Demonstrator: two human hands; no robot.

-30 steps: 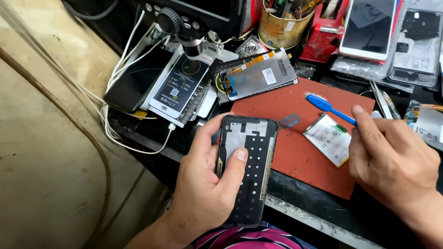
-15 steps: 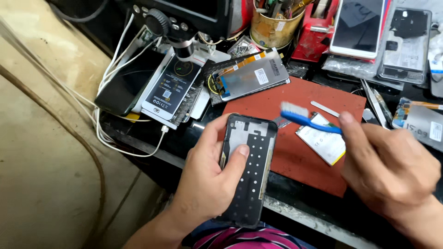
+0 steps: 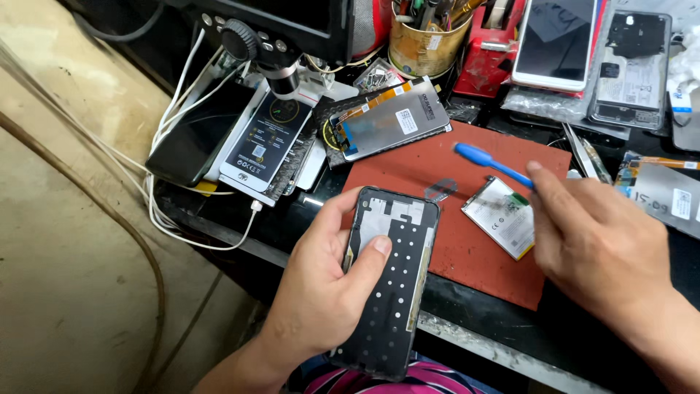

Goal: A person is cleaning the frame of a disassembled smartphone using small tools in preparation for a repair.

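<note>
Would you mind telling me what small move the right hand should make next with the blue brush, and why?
Probably bring the blue brush left onto the phone frame: the right hand holds it over the red mat, bristles apart from the frame gripped by the left hand.

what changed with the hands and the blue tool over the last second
The right hand lifted the blue tool off the red mat and now holds it above the mat. The left hand kept its grip on the phone frame, thumb on top. The flat battery stayed put.
</note>
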